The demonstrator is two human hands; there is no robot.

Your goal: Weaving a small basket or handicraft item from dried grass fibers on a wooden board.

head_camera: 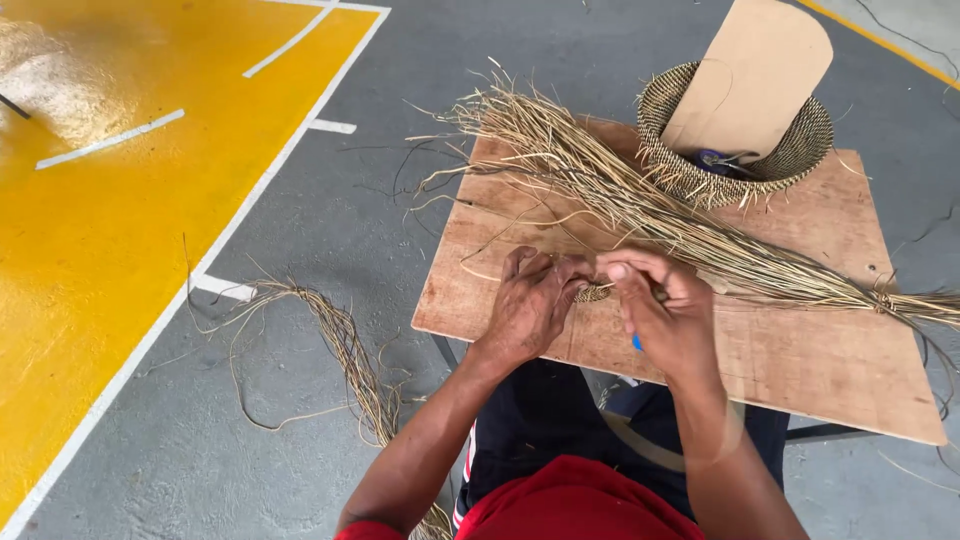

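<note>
Both hands meet at frame centre: left hand (528, 305) and right hand (665, 315), fingers pinched tight on small woven coil (594, 292) over the plywood worktop (800, 350). Keep tension even, feed one strand. Fibre bundle (640, 205) behind; woven basket (735, 135) upper right.

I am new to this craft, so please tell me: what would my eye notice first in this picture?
First, the two hands, left hand and right hand, pinching a small woven coil at the near edge of a plywood board. Behind them a long bundle of dry fibres crosses the board, beside a woven basket.
</note>
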